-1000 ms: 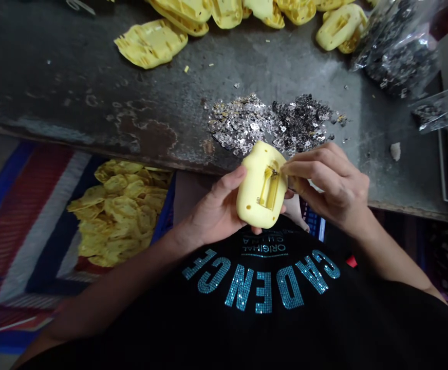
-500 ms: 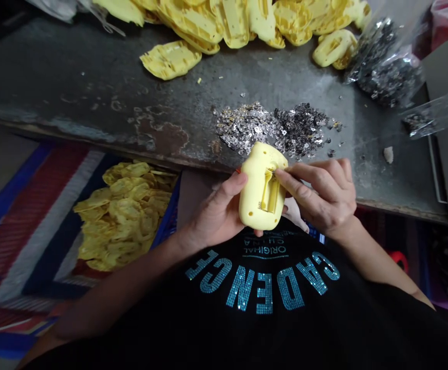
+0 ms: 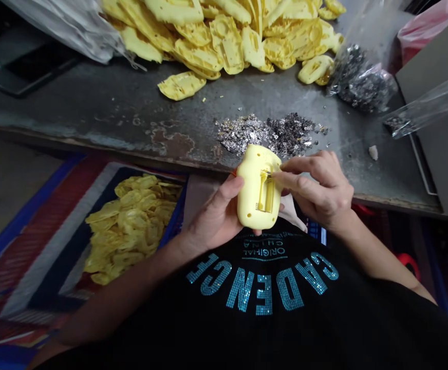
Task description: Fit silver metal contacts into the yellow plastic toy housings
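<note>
My left hand [image 3: 214,216] is wrapped round a pale yellow plastic shell [image 3: 249,190] with an open slot in its face, held just in front of the table edge. My right hand [image 3: 318,187] is curled beside it, thumb and forefinger pressed at the top of the slot; whatever small piece they pinch is too small to make out. Just beyond the shell, two little heaps of tiny metal parts lie on the grey table [image 3: 93,110]: a silver heap [image 3: 241,132] and a darker heap [image 3: 291,132].
A big pile of yellow plastic shells [image 3: 231,31] fills the table's far side. Clear bags of dark metal parts [image 3: 358,82] lie at the right, next to a grey box [image 3: 435,113]. Below left, a sack holds more yellow shells [image 3: 131,226].
The view has tilted up, showing more of the far pile. My right fingers stayed at the slot's top, shifting slightly; the left hand keeps hold of the shell.
</note>
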### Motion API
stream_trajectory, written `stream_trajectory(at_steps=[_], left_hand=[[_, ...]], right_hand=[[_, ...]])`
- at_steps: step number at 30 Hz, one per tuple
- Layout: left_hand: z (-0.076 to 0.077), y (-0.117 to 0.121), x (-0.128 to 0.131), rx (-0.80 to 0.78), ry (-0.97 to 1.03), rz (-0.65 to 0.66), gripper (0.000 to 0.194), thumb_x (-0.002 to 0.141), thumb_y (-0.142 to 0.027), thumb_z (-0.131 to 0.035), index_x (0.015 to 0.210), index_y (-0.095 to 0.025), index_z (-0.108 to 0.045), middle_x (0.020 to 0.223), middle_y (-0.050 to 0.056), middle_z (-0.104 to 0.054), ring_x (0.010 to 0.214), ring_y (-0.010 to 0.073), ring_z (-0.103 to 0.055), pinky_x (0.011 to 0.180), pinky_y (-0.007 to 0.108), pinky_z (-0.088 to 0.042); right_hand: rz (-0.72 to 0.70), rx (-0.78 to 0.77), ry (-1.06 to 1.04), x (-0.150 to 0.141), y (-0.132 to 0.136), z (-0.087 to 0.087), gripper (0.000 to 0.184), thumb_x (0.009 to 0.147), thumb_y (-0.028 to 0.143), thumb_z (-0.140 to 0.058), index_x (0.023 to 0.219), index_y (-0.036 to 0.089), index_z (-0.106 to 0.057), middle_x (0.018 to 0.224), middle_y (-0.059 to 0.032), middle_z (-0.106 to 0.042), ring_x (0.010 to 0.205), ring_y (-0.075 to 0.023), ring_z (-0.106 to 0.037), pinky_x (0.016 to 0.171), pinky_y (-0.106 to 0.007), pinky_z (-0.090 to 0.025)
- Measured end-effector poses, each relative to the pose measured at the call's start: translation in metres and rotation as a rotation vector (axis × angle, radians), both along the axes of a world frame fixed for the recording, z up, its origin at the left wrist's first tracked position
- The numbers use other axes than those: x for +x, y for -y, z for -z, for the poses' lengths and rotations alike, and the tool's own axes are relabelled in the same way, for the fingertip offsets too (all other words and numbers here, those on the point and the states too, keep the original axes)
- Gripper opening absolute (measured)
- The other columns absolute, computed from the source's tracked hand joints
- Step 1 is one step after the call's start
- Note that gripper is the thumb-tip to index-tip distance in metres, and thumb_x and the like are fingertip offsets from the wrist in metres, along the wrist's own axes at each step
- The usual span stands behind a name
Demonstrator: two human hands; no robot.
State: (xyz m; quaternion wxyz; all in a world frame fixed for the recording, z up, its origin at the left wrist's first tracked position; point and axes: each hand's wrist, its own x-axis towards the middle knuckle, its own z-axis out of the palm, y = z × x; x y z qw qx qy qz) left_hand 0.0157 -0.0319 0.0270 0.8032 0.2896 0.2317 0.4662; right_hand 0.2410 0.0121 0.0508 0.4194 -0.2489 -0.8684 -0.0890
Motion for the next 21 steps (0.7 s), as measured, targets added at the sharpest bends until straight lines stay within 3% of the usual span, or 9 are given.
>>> stream_trajectory(at_steps=[5, 9, 13, 16, 21], left_hand=[[0.001, 0.005, 0.002, 0.015, -0.004, 0.000, 0.065, 0.096, -0.067, -0.077, 0.139, -0.019, -0.067, 0.118, 0.015, -0.081, 0.097, 0.0341, -0.085, 0.042, 0.025, -0.062], [-0.001, 0.004, 0.003, 0.036, -0.028, -0.032, 0.070, 0.096, -0.063, -0.080, 0.150, -0.021, -0.063, 0.129, 0.015, -0.079, 0.095, 0.0323, -0.084, 0.044, 0.027, -0.065], [-0.003, 0.001, 0.003, 0.040, -0.081, -0.057, 0.087, 0.092, -0.060, -0.085, 0.166, -0.027, -0.051, 0.131, 0.013, -0.078, 0.086, 0.0297, -0.084, 0.043, 0.030, -0.066], [-0.003, -0.002, 0.004, 0.033, -0.139, -0.081, 0.089, 0.092, -0.054, -0.087, 0.169, -0.032, -0.049, 0.135, 0.011, -0.078, 0.092, 0.0303, -0.084, 0.044, 0.030, -0.065], [0.003, -0.010, 0.007, -0.072, -0.169, -0.147, 0.080, 0.089, -0.044, -0.092, 0.161, -0.033, -0.059, 0.138, 0.007, -0.078, 0.119, 0.0301, -0.080, 0.078, 0.031, -0.072]], right_hand=[[0.015, 0.100, 0.039, 0.005, 0.007, 0.007, 0.035, 0.113, 0.027, -0.061, 0.146, 0.031, -0.070, 0.117, -0.0041, -0.083, 0.093, -0.0213, -0.067, 0.080, -0.040, -0.043], [-0.002, 0.090, 0.004, 0.005, 0.009, 0.006, 0.028, 0.112, 0.024, -0.063, 0.138, 0.024, -0.074, 0.114, -0.0063, -0.083, 0.091, -0.0206, -0.066, 0.079, -0.040, -0.044], [-0.118, -0.180, -0.070, 0.008, -0.001, -0.006, 0.016, 0.108, 0.026, -0.073, 0.123, 0.024, -0.077, 0.113, -0.0066, -0.081, 0.095, -0.0208, -0.070, 0.084, -0.040, -0.052], [-0.167, -0.346, -0.043, 0.010, -0.015, -0.015, 0.010, 0.106, 0.029, -0.074, 0.115, 0.024, -0.075, 0.107, -0.0040, -0.078, 0.097, -0.0213, -0.071, 0.086, -0.040, -0.056], [-0.107, -0.290, 0.118, 0.005, -0.039, -0.008, 0.008, 0.104, 0.026, -0.065, 0.097, 0.023, -0.068, 0.094, -0.0042, -0.070, 0.087, -0.0219, -0.059, 0.078, -0.039, -0.048]])
